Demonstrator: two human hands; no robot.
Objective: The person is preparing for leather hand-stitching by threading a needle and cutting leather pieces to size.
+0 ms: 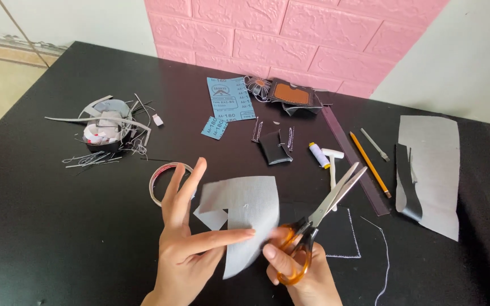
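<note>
My left hand [185,238] pinches a grey piece of fabric-backed material [245,218] between thumb and fingers, holding it just above the black table [41,215]. My right hand [301,269] grips a pair of scissors [324,209] by their orange handles, blades slightly apart and pointing up and right, right beside the grey piece's edge. A small grey offcut [211,218] shows just under the held piece.
A tape roll [163,178] lies behind my left hand. A bowl of scraps [106,130] sits at the left. Blue sandpaper [231,99], small leather pieces [276,147], a thread spool [317,154], a ruler, a pencil [370,164] and a large grey sheet [432,170] lie further back and right.
</note>
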